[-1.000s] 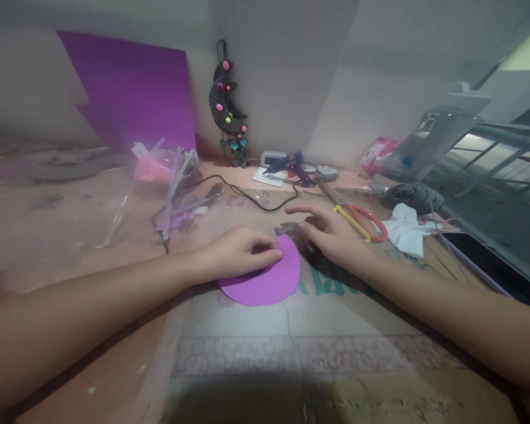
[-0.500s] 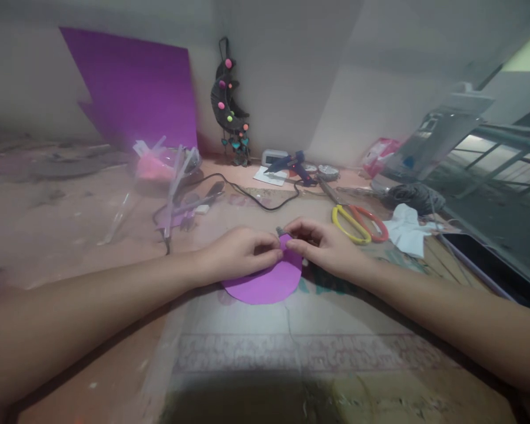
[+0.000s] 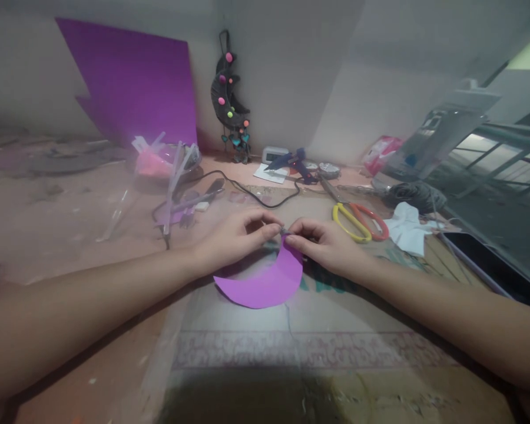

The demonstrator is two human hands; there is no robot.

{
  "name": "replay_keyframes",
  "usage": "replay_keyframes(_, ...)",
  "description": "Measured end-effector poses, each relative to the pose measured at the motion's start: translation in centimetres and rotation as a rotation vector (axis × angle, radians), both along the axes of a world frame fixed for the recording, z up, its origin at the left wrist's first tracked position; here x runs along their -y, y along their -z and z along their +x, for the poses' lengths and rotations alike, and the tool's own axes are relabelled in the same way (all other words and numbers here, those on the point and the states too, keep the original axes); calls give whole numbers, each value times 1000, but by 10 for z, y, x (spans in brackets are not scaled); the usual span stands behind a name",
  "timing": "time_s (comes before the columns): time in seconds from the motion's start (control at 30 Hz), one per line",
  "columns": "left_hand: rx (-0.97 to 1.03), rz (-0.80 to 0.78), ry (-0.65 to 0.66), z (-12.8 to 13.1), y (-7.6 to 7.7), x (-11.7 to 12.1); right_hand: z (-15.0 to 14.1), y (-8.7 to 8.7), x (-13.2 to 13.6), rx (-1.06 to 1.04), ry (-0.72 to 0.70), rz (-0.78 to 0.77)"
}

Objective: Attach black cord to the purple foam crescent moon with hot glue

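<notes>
A purple paper crescent moon [image 3: 265,285] lies over the middle of the table, its upper tip between my two hands. My right hand [image 3: 315,238] pinches that tip between thumb and fingers. At the tip is a small dark grey bit that looks like yarn [image 3: 284,231], and my left hand [image 3: 242,235] has its thumb and index finger closed on it. The fingertips partly cover this spot. The crescent's other tip points left, below my left wrist, and nothing holds it.
Scissors [image 3: 352,224] with yellow and orange handles lie right of my right hand, near a white tissue [image 3: 407,227], a grey yarn ball [image 3: 417,197] and a phone [image 3: 490,265]. Behind are a glue gun [image 3: 294,165], a decorated dark moon [image 3: 225,97] and a purple sheet [image 3: 136,82].
My left hand has lifted off the crescent's inner part and moved up to the tip, uncovering the left point. The right hand keeps its pinch almost in place.
</notes>
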State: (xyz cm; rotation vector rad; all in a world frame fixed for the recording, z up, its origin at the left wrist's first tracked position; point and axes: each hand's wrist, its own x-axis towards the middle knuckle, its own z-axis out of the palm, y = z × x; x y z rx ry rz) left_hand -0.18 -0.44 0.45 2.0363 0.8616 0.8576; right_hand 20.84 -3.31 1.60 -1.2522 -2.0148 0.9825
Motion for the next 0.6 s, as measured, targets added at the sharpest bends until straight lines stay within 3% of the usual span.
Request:
replay_keyframes(0.2, -24, 107, -3, 0, -1, 1, 1, 0, -1, 43, -16, 43)
replay_keyframes(0.4, -39, 98, 10, 1, -3, 2, 2, 1, -3, -34, 7, 35)
replay_keyframes(0.6, -40, 59, 9, 1, 0, 0, 5, 0, -6, -31, 55, 130)
